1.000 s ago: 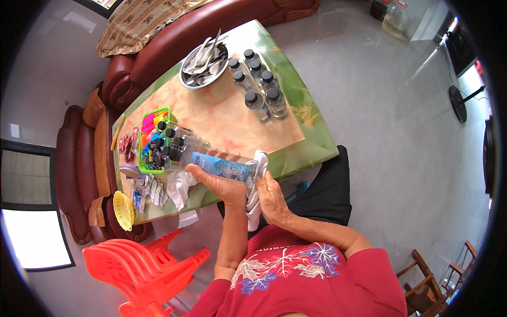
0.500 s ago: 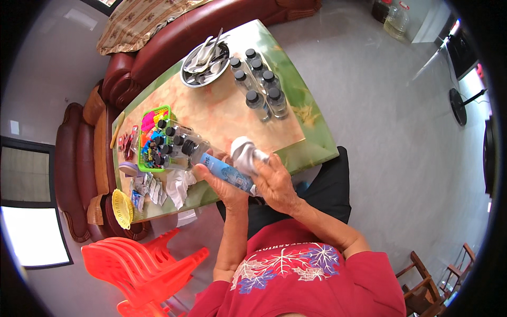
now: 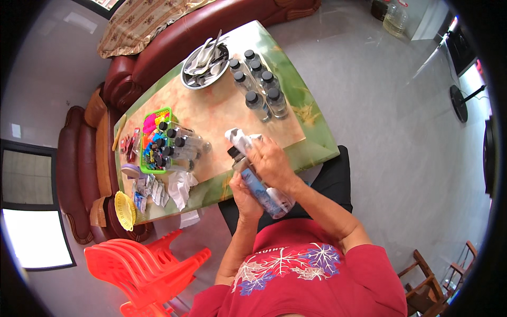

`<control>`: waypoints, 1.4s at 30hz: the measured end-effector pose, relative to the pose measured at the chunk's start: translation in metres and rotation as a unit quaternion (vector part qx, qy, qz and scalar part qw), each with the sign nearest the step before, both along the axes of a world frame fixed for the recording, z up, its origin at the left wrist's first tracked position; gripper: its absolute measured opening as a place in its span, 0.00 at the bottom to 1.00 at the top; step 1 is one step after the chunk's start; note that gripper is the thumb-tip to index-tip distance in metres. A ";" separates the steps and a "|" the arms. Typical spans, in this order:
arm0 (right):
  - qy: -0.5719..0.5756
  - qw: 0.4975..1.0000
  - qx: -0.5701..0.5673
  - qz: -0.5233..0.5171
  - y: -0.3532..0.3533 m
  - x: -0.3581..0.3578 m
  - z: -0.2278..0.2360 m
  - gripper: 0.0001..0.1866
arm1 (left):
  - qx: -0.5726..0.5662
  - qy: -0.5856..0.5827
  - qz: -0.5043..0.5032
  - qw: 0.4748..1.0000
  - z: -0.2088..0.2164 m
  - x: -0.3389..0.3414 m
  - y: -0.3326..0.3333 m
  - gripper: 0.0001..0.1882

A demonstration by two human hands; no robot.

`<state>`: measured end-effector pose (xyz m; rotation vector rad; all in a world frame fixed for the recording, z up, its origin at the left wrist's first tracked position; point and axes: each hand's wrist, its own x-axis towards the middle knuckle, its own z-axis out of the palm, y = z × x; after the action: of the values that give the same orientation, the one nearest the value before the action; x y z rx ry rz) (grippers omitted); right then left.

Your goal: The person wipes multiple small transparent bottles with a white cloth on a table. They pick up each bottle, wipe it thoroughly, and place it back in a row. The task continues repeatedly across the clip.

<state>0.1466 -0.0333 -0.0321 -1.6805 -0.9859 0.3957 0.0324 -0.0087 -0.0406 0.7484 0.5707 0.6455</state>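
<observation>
My left hand (image 3: 246, 199) is closed around a clear bottle (image 3: 279, 207) with a blue label and a black cap. Tilted, the bottle has its cap pointing up and left over the table's near edge and its base toward my shirt. My right hand (image 3: 272, 162) grips a crumpled white cloth or tissue (image 3: 242, 139) right beside the cap and covers part of the bottle's upper side. Whether the cloth touches the bottle is hard to see.
Clear black-capped bottles (image 3: 257, 100) stand upright at the table's far right; several more (image 3: 185, 142) lie by a green basket (image 3: 170, 113) of colourful items. A metal bowl (image 3: 185, 79) holds spoons. Crumpled tissue (image 3: 181, 189), small packets (image 3: 153, 190) and a yellow basket (image 3: 125, 210) line the near left.
The bottle has swung upright-ward and closer to my body, its cap moving right, away from the lying bottles. My right hand with the white cloth has moved slightly up and beside the cap.
</observation>
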 end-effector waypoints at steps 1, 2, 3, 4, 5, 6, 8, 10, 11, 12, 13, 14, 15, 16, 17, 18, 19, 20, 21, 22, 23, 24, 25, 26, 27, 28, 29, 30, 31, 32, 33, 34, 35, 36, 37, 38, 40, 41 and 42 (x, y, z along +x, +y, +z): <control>-0.096 0.995 -0.003 0.000 -0.004 -0.007 0.010 0.16 | -0.017 0.003 0.040 0.999 0.002 0.003 -0.001 0.32; -0.145 0.989 0.017 -0.012 -0.009 -0.014 0.021 0.17 | -0.038 0.005 0.076 0.996 0.002 0.005 -0.003 0.32; -0.193 0.980 0.037 -0.023 -0.013 -0.021 0.030 0.17 | -0.042 -0.008 0.066 0.997 0.001 0.000 -0.003 0.32; -0.240 0.968 0.057 -0.037 -0.016 -0.026 0.034 0.18 | 0.021 0.015 0.073 0.997 0.000 -0.001 -0.002 0.32; -0.266 0.961 0.073 -0.036 -0.019 -0.029 0.032 0.20 | 0.083 0.039 0.080 0.993 -0.003 -0.002 -0.001 0.31; -0.252 0.964 0.080 -0.035 -0.022 -0.029 0.032 0.21 | 0.107 0.037 0.074 0.991 -0.017 -0.009 0.008 0.30; -0.223 0.969 0.097 -0.031 -0.026 -0.029 0.033 0.22 | 0.195 0.073 0.086 0.974 -0.017 -0.012 0.012 0.29; -0.101 0.992 0.076 -0.021 -0.028 -0.030 0.034 0.18 | 0.320 0.152 0.118 0.928 -0.007 -0.011 -0.001 0.30; -0.028 0.997 0.071 -0.004 -0.026 -0.027 0.033 0.17 | 0.308 0.059 0.136 0.940 -0.003 -0.006 -0.007 0.34; 0.046 0.997 0.066 0.014 -0.023 -0.022 0.032 0.16 | 0.315 0.071 0.119 0.939 -0.002 -0.008 -0.007 0.36; 0.111 0.989 0.075 0.057 -0.019 -0.015 0.026 0.16 | 0.321 0.083 0.101 0.938 0.000 -0.011 -0.008 0.38; 0.169 0.976 0.072 0.117 -0.018 -0.007 0.023 0.16 | 0.328 0.094 0.083 0.936 0.000 -0.014 -0.008 0.41; 0.226 0.955 0.069 0.177 -0.018 0.002 0.021 0.16 | 0.293 0.094 0.047 0.950 0.001 -0.018 -0.010 0.45; 0.281 0.928 0.065 0.236 -0.018 0.009 0.020 0.16 | 0.322 0.071 0.052 0.943 -0.002 -0.018 -0.012 0.46; 0.244 0.926 0.062 0.282 -0.018 0.018 0.021 0.16 | 0.302 0.062 0.035 0.951 -0.002 -0.020 -0.013 0.48; 0.263 0.911 0.063 0.311 -0.018 0.022 0.020 0.17 | 0.282 0.054 0.018 0.958 0.000 -0.021 -0.014 0.50; 0.283 0.896 0.063 0.337 -0.018 0.026 0.020 0.17 | 0.282 0.059 -0.029 0.957 -0.007 -0.026 -0.010 0.52; 0.303 0.879 0.063 0.364 -0.018 0.029 0.021 0.17 | 0.282 0.065 -0.073 0.954 -0.017 -0.036 -0.001 0.55; 0.335 0.858 0.087 0.379 -0.021 0.032 0.028 0.19 | 0.281 0.071 -0.118 0.950 -0.025 -0.043 0.004 0.58; 0.354 0.841 0.083 0.399 -0.022 0.032 0.027 0.19 | 0.237 0.034 -0.122 0.963 -0.016 -0.040 0.005 0.54; 0.374 0.824 0.080 0.419 -0.023 0.032 0.025 0.19 | 0.195 0.027 -0.136 0.971 -0.019 -0.043 0.006 0.53; 0.392 0.806 0.076 0.437 -0.023 0.031 0.024 0.20 | 0.127 0.015 -0.165 0.978 -0.013 -0.044 0.006 0.54; 0.353 0.824 0.085 0.435 -0.022 0.029 0.019 0.22 | 0.057 0.009 -0.188 0.980 -0.006 -0.045 0.006 0.56; 0.372 0.825 0.093 0.415 -0.022 0.026 0.017 0.21 | 0.063 0.005 -0.174 0.983 0.000 -0.042 0.006 0.55; 0.389 0.826 0.101 0.395 -0.023 0.023 0.016 0.20 | 0.069 0.001 -0.160 0.985 0.003 -0.039 0.006 0.54; 0.406 0.826 0.109 0.375 -0.023 0.020 0.014 0.20 | 0.074 -0.003 -0.146 0.986 0.004 -0.036 0.006 0.54; 0.399 0.845 0.123 0.335 -0.024 0.016 0.012 0.18 | 0.087 0.018 -0.134 0.987 0.004 -0.036 0.008 0.50; 0.392 0.861 0.136 0.294 -0.025 0.012 0.010 0.16 | 0.096 0.014 -0.143 0.985 -0.001 -0.038 0.013 0.47; 0.383 0.876 0.148 0.253 -0.027 0.009 0.009 0.14 | 0.103 0.014 -0.096 0.990 0.001 -0.034 0.012 0.46; 0.384 0.881 0.157 0.226 -0.028 0.004 0.011 0.14 | 0.109 0.014 -0.050 0.993 0.004 -0.030 0.009 0.44; 0.384 0.886 0.167 0.200 -0.028 -0.001 0.014 0.13 | 0.127 0.014 -0.020 0.992 0.006 -0.025 0.008 0.43; 0.384 0.890 0.177 0.172 -0.029 -0.004 0.016 0.12 | 0.144 0.014 0.009 0.989 0.007 -0.023 0.008 0.42; 0.311 0.917 0.179 0.177 -0.030 -0.004 0.011 0.14 | 0.157 0.007 0.008 0.988 0.009 -0.022 0.008 0.37; 0.315 0.918 0.176 0.163 -0.031 -0.008 0.009 0.16 | 0.160 0.007 0.046 0.986 0.012 -0.016 0.004 0.34; 0.321 0.919 0.173 0.150 -0.031 -0.014 0.008 0.17 | 0.190 0.016 0.073 0.979 0.008 -0.015 0.006 0.35; 0.316 0.925 0.161 0.138 -0.032 -0.019 0.009 0.18 | 0.218 0.025 0.099 0.970 0.007 -0.013 0.007 0.36; 0.306 0.935 0.137 0.114 -0.034 -0.028 0.012 0.21 | 0.235 0.024 0.134 0.962 0.009 -0.011 0.003 0.37; 0.281 0.946 0.121 0.102 -0.034 -0.031 0.010 0.21 | 0.239 0.019 0.153 0.959 0.009 -0.009 0.005 0.36; 0.257 0.957 0.105 0.090 -0.034 -0.033 0.008 0.21 | 0.243 0.014 0.173 0.954 0.009 -0.007 0.006 0.36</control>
<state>0.1133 -0.0675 -0.0244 -1.2100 -0.7585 0.7771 0.0249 -0.0026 -0.0311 1.1322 0.5806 1.1264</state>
